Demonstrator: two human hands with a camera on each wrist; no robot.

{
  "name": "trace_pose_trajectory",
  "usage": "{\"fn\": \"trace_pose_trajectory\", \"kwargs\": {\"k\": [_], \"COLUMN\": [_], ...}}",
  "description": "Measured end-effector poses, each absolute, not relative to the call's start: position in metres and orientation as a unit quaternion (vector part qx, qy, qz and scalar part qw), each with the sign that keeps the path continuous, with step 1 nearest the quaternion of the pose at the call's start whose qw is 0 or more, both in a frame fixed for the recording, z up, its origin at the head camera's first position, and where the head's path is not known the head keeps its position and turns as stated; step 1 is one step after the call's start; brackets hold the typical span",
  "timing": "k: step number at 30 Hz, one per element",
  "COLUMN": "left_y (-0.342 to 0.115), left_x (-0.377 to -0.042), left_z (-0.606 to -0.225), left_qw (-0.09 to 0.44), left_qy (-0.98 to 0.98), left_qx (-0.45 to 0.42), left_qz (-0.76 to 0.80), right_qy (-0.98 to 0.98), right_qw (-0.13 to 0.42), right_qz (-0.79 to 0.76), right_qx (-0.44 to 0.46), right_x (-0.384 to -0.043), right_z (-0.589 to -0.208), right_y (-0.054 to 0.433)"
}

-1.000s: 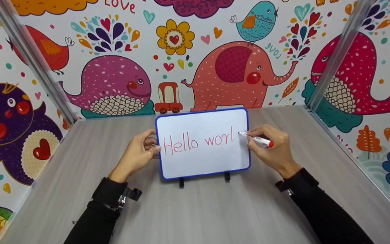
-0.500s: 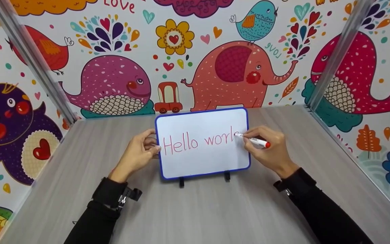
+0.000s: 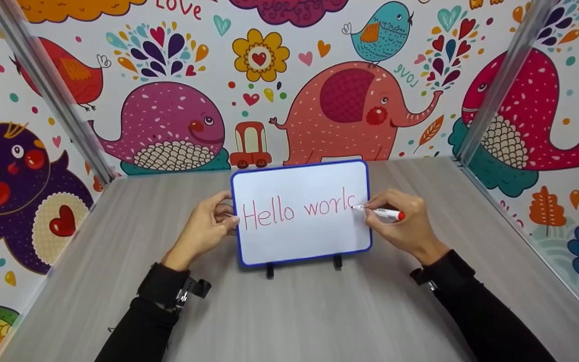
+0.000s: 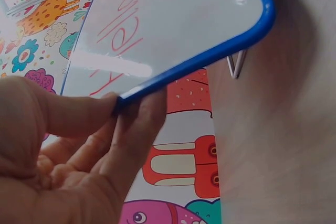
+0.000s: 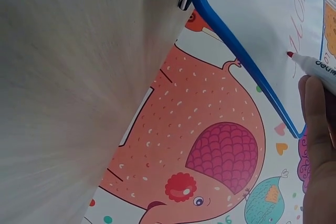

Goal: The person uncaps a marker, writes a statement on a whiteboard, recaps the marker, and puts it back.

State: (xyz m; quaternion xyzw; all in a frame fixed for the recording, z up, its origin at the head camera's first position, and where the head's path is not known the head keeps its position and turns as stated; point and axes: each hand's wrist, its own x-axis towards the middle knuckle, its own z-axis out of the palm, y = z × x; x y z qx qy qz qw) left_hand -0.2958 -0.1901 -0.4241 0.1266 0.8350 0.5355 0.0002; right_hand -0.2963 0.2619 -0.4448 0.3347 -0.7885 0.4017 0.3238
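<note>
A small whiteboard (image 3: 299,241) with a blue frame stands tilted back, bearing red handwriting (image 3: 297,208) that reads "Hello worl" and then a c-shaped curve. My left hand (image 3: 206,226) pinches its left edge, thumb at the front rim and fingers behind, as the left wrist view shows. Between the thumb and fingers of my right hand (image 3: 404,221) is a white marker (image 3: 386,214) with a red end. In the right wrist view, the marker's red nib (image 5: 290,54) is right at the board's face, by the last strokes.
Two black feet (image 3: 270,270) of a stand show below the board on the grey wood-grain table (image 3: 289,317). Walls printed with cartoon animals (image 3: 345,115) rise behind and on both sides, with metal posts (image 3: 51,93) at the corners.
My right hand has moved the marker left, then down and slightly right, leaving a curved red stroke after the "l". The left hand and the board have stayed in place.
</note>
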Motion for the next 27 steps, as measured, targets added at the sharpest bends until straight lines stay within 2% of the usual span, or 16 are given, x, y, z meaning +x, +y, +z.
{"fn": "trace_pose_trajectory", "kwargs": {"k": [10,21,27], "left_y": [-0.1901,-0.1897,-0.1895], "left_x": [-0.2956,-0.2967,-0.2960], "left_z": [-0.4258,-0.4249,-0.4242], "left_qw": [0.003,0.013,0.015], "left_qy": [0.845,0.831,0.825], "left_qx": [0.109,0.110,0.113], "left_qz": [0.523,0.545,0.554], "right_qy": [-0.793,-0.797,-0.798], "right_qw": [0.339,0.395,0.394], "right_qz": [0.400,0.370,0.370], "right_qx": [0.311,0.269,0.267], "right_x": [-0.2956,-0.2978,-0.2976], "right_z": [-0.4415,-0.4363,-0.4373], "right_y": [0.2627,0.2605,0.2607]}}
